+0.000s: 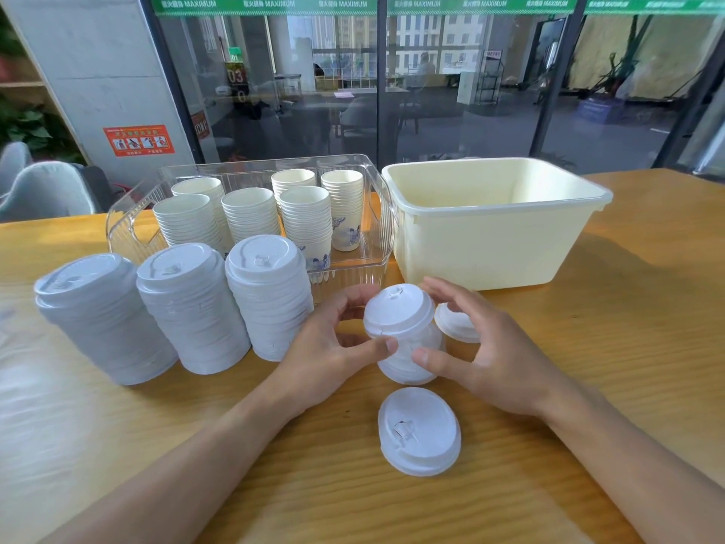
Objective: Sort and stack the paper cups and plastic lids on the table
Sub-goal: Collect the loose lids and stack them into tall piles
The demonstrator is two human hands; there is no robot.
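Both hands, left (329,339) and right (494,355), held a short lid stack (404,331) in curled grip, three tall lid stacks (192,308) crowded left, loose lid (419,431) lay toward the counter's near edge.

Six stacks of white paper cups (274,210) stand upright, upper centre. Three tall stacks of white plastic lids (188,308) stand centre-left. A short lid stack (404,331) sits centre; single lids (419,430) lie just beside it.
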